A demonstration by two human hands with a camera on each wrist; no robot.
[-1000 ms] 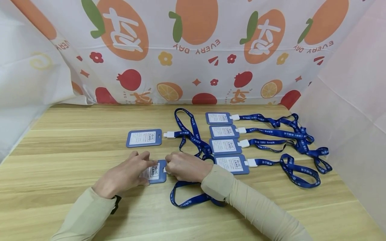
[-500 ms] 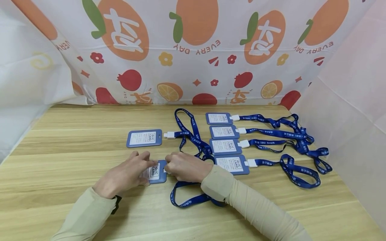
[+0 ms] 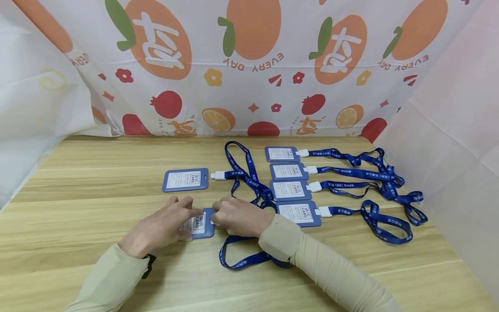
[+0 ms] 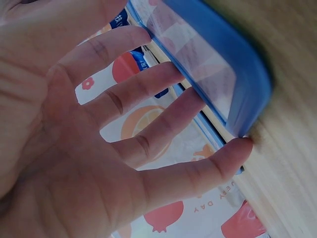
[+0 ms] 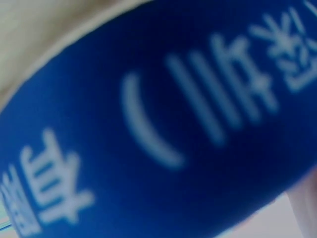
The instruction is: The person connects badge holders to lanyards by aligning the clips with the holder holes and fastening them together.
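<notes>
A blue ID card holder [image 3: 208, 223] lies on the table under my left hand [image 3: 161, 225]. The thumb is at its near edge and the fingertips line its far edge, holding it between them. In the left wrist view, the fingers [image 4: 163, 116] meet the side of the card holder [image 4: 247, 84]. My right hand [image 3: 241, 216] has its fingers curled at the slotted end, pinching the white clip, mostly hidden, of a blue lanyard [image 3: 249, 261]. That lanyard's printed strap [image 5: 158, 109] fills the right wrist view.
Farther back lies another card holder [image 3: 185, 180], a small gap from the white clip [image 3: 219, 175] of its lanyard. To the right, several card holders [image 3: 290, 190] with lanyards attached are stacked in a column, their straps [image 3: 383, 182] tangled. A fruit-print curtain [image 3: 249, 86] hangs behind the table [image 3: 97, 186].
Both hands stay at the same card holder and clip. The whole head view shifts very slightly; nothing else visibly moves.
</notes>
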